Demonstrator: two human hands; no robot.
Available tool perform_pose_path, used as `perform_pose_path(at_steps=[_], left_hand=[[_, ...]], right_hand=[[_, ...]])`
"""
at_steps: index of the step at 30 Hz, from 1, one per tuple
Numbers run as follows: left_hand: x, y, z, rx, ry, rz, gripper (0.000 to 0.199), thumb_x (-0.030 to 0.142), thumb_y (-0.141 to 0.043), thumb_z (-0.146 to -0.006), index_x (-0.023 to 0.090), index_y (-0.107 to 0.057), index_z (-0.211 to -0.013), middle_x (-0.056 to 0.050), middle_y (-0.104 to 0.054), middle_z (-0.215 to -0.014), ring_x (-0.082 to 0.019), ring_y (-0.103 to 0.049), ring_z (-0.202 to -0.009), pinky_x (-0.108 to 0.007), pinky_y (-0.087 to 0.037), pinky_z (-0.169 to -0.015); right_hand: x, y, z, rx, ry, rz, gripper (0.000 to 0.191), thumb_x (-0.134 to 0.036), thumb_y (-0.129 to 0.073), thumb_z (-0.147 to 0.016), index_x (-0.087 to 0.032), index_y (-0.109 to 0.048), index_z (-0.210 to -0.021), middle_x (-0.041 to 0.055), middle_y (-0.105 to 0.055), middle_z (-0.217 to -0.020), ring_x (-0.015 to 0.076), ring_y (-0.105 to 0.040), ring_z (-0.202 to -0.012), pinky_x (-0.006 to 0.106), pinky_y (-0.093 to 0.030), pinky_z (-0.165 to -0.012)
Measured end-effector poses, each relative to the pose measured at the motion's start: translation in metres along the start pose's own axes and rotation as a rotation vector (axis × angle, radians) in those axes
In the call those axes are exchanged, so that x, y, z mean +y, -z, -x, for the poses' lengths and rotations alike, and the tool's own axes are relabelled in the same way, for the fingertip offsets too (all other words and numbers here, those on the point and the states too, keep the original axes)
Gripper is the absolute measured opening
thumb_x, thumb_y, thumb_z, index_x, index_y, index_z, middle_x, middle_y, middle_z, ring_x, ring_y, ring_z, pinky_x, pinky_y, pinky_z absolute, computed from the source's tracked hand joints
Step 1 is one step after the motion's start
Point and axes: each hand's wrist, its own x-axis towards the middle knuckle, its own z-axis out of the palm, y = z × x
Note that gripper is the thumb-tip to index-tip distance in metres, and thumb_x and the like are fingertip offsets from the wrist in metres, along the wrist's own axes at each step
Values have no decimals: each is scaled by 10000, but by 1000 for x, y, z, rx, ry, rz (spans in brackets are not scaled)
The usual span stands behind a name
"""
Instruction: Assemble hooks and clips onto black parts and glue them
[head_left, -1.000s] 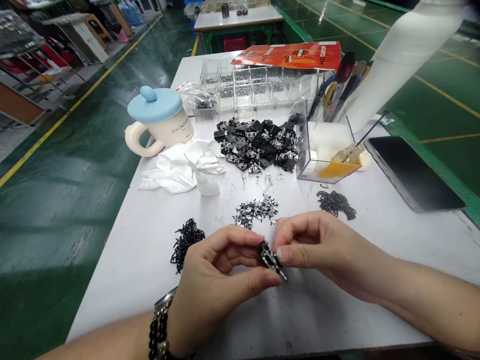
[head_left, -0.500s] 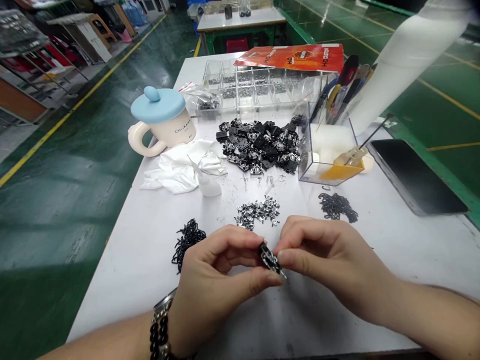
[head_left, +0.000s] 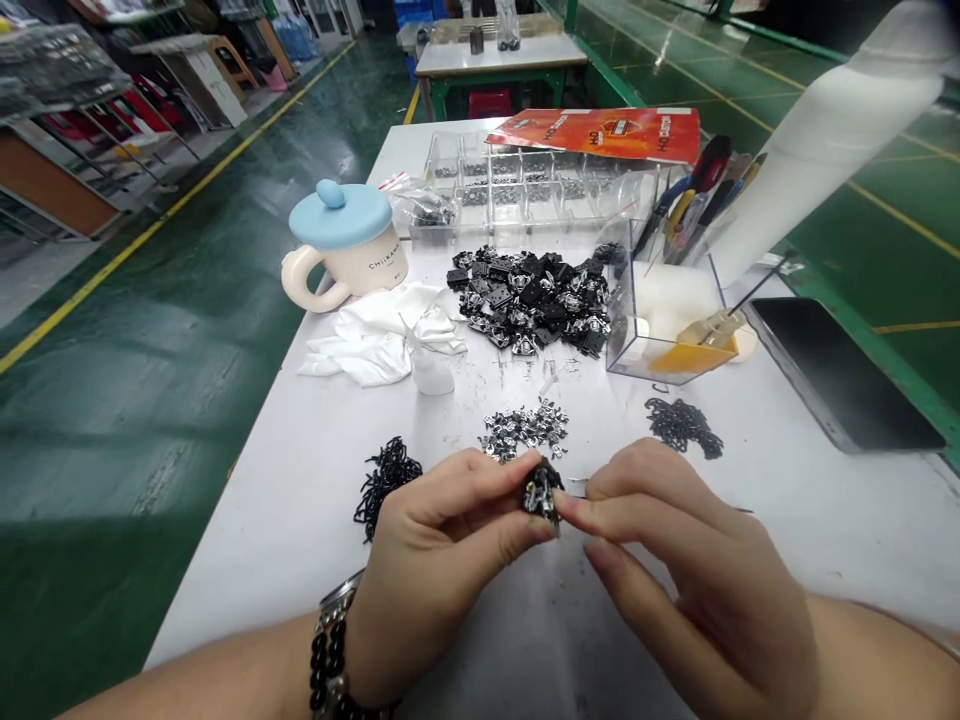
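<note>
My left hand (head_left: 450, 550) pinches a small black-and-silver part (head_left: 541, 492) between thumb and fingertips, above the near middle of the table. From the right, the index fingertip of my right hand (head_left: 675, 560) touches this part. The right thumb stands apart below, with a gap between it and the index finger. Just beyond the hands lies a pile of tiny silver metal pieces (head_left: 525, 428). Farther back is a heap of similar black-and-silver parts (head_left: 532, 295). Thin metal tips (head_left: 577, 481) show beside my right fingers; what they belong to is hidden.
Black loop-like pieces lie in a left pile (head_left: 386, 485) and a right pile (head_left: 682, 425). Around them are a small white bottle (head_left: 433, 372), white cloth (head_left: 382, 340), lidded mug (head_left: 367, 262), clear tool box (head_left: 667, 365), phone (head_left: 847, 370) and compartment tray (head_left: 517, 225).
The part has turned in my left fingers. My right thumb has come away from the index finger and dropped lower, leaving the index fingertip against the part. The whole view has shifted slightly.
</note>
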Motion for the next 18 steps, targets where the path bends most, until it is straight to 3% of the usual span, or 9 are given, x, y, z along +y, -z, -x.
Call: perform_pose_path(at_steps=[5, 9, 13, 18], left_hand=[[-2, 1, 2, -34, 110, 135, 319, 112, -714, -723, 353, -726, -931, 72, -735, -794, -69, -683, -714, -84, -543, -677], [0, -2, 4, -27, 141, 193, 313, 76, -704, -715, 298, -730, -935, 62, -756, -802, -81, -707, -713, -71, -553, -679], [2, -5, 3, 27, 172, 152, 298, 69, -706, -682, 224, -735, -935, 29, -758, -751, -96, -710, -693, -68, -552, -659], [1, -4, 3, 24, 195, 109, 294, 75, -701, -676, 234, -737, -921, 36, -759, -767, -97, -709, -704, -76, -553, -673]], right_hand=[[6, -3, 7, -42, 258, 395, 256, 1, -499, -794, -14, -538, -1047, 118, -559, -865, 193, -473, -773, 369, -398, -650], [12, -7, 10, -26, 369, 612, 281, -65, -523, -795, 12, -534, -1065, 141, -568, -874, 241, -487, -761, 401, -390, -613], [12, -8, 6, -7, 374, 598, 206, -50, -485, -822, 20, -559, -1002, 135, -568, -841, 224, -502, -728, 383, -397, -588], [10, -5, 5, -41, 355, 513, 189, -21, -462, -820, 20, -558, -978, 129, -562, -819, 208, -498, -719, 370, -395, -587]])
